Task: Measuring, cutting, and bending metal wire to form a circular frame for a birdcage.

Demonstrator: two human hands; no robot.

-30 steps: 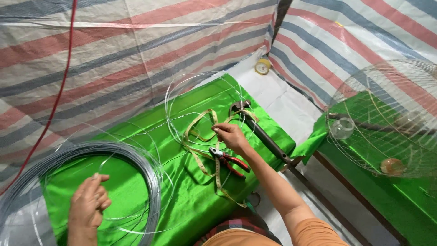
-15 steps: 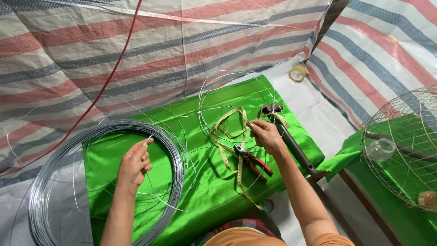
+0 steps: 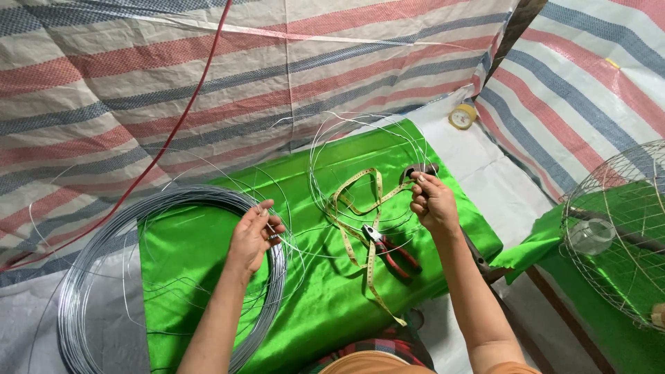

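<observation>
Left hand [image 3: 255, 234]: fingers curled together, pinching a strand of thin wire [image 3: 305, 251] just above the inner rim of the coil [image 3: 90, 277]. Right hand [image 3: 431, 202]: closed in a loose fist, fingertips pinched on the far end of the strand, held against a dark bar [image 3: 422, 169] at the back edge of the green cloth [image 3: 187, 242]. Between the hands: strand slack, curving low over the cloth. Behind it: several loose wire loops [image 3: 315, 149] lying on the cloth, overlapping one another. Just beside the right hand: yellow tape measure [image 3: 367, 208] lying in folds, red-handled pliers [image 3: 389, 249] resting across it, untouched by either hand. Farther out: tape roll [image 3: 462, 116] on the white sheet, wire cage [image 3: 616, 228] at far right. Step judged in hand: drawing a length of wire off the coil and stretching it between both pinches. Next move, as judged: calls for firm tension at both ends, a check of length against the tape measure, then a cut with the pliers close to the left pinch.
</observation>
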